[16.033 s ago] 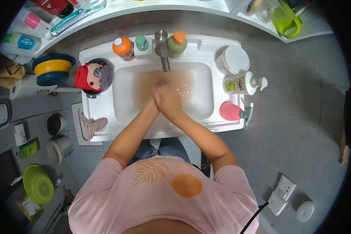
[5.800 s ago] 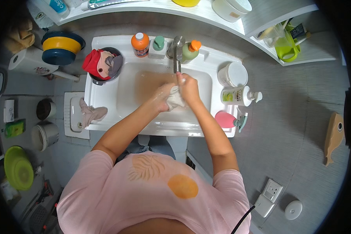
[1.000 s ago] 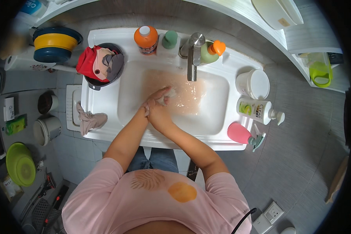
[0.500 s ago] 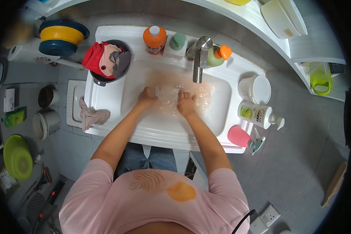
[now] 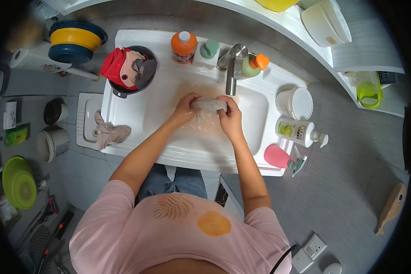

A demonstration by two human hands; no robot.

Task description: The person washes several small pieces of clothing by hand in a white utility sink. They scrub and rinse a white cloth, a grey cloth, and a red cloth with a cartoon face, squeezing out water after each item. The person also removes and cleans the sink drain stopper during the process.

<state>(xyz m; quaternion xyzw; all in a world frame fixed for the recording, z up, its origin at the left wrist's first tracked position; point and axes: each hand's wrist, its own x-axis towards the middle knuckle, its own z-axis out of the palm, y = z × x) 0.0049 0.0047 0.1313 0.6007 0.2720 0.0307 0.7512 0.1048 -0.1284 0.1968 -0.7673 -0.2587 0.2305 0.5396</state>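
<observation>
Over the white sink (image 5: pixel 162 144), a wet, light grey cloth (image 5: pixel 209 106) is bunched up between both hands. My left hand (image 5: pixel 186 109) closes on its left end, and my right hand (image 5: pixel 229 114) pinches the right end with thumb and fingers. Its exact kind cannot be made out in the folds. Below it lies murky brownish water (image 5: pixel 210 130) with some drips and foam. The metal faucet (image 5: pixel 233 68) stands just beyond my right hand.
A dark basin (image 5: pixel 146 84) with red, pink and grey clothes stands at the back left. A greyish-pink sock (image 5: pixel 112 134) hangs over the left rim. Several bottles line the back, including an orange one (image 5: pixel 183 48). A white tub (image 5: pixel 299 104) and a pink spray bottle (image 5: pixel 277 156) stand right.
Both hands have risen out of the water and now hold the light grey cloth between them. Before, they were apart and low in the sink, partly under the water.
</observation>
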